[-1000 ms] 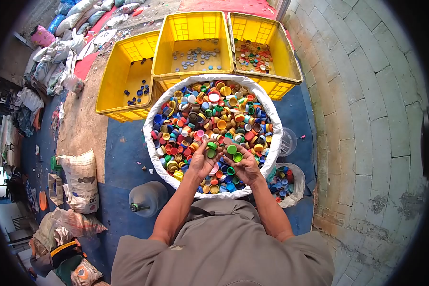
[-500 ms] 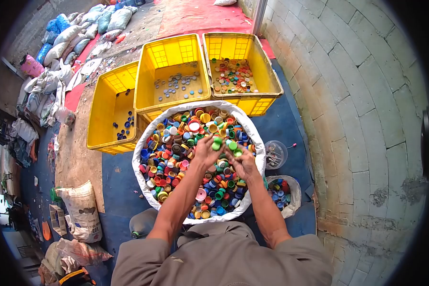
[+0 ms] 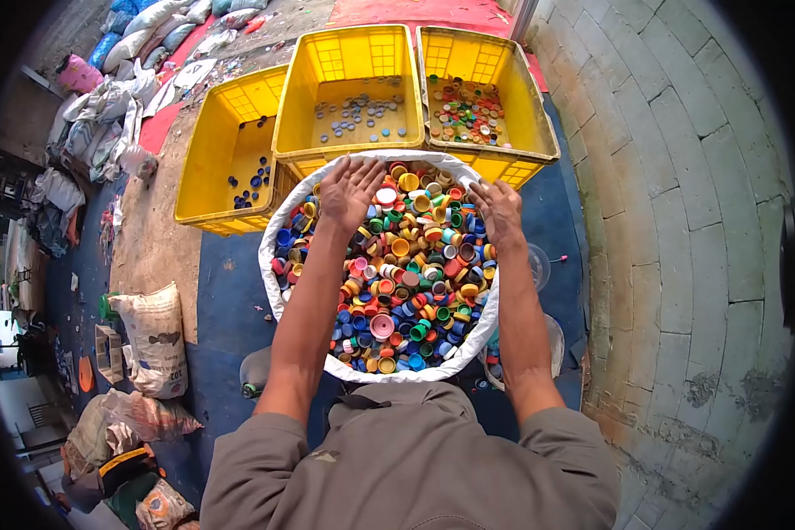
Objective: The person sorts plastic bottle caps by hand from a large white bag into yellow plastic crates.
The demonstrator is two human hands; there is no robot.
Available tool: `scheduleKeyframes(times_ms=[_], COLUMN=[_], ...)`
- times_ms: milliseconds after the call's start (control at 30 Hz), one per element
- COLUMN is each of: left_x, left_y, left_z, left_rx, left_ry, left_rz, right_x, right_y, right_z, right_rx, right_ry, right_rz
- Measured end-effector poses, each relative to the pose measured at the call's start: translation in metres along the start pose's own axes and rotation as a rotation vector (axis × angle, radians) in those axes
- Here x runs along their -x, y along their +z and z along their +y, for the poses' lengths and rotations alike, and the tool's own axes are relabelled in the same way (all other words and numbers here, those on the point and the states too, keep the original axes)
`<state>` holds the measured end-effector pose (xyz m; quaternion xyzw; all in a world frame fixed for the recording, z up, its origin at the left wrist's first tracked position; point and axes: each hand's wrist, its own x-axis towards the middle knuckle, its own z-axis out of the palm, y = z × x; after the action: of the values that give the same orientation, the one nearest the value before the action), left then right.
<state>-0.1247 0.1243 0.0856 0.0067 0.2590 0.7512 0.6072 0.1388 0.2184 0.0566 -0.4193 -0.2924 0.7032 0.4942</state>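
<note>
Left hand (image 3: pixel 348 193) spread wide; right hand (image 3: pixel 502 212) half-curled, contents unclear. Caps (image 3: pixel 400 248) filled white sack (image 3: pixel 406 376), near side of yellow bins (image 3: pixel 353 64); hands were best held clear of caps.

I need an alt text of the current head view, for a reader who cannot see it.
A person's open left hand and right hand reach over a round, white-rimmed container of colourful caps; three yellow crates behind it hold scattered caps.

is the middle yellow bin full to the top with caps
No, the middle bin has only a loose scatter of pale caps on its bottom.
</note>
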Motion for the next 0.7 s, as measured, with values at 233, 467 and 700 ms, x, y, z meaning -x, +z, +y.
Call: scheduleKeyframes(times_ms=[233, 467, 700], left_x=[0.142, 0.206, 0.226], left_y=[-0.157, -0.195, -0.192], left_z=[-0.013, -0.032, -0.038], left_rx=[-0.138, -0.424, -0.721], left_ry=[0.037, 0.090, 0.116], left_rz=[0.377, 0.598, 0.581], right_x=[0.156, 0.210, 0.199], right_y=[-0.063, -0.048, -0.005], right_z=[0.137, 0.171, 0.171], right_rx=[0.623, 1.061, 1.233], right_ry=[-0.026, -0.210, -0.323], right_rz=[0.096, -0.246, -0.413])
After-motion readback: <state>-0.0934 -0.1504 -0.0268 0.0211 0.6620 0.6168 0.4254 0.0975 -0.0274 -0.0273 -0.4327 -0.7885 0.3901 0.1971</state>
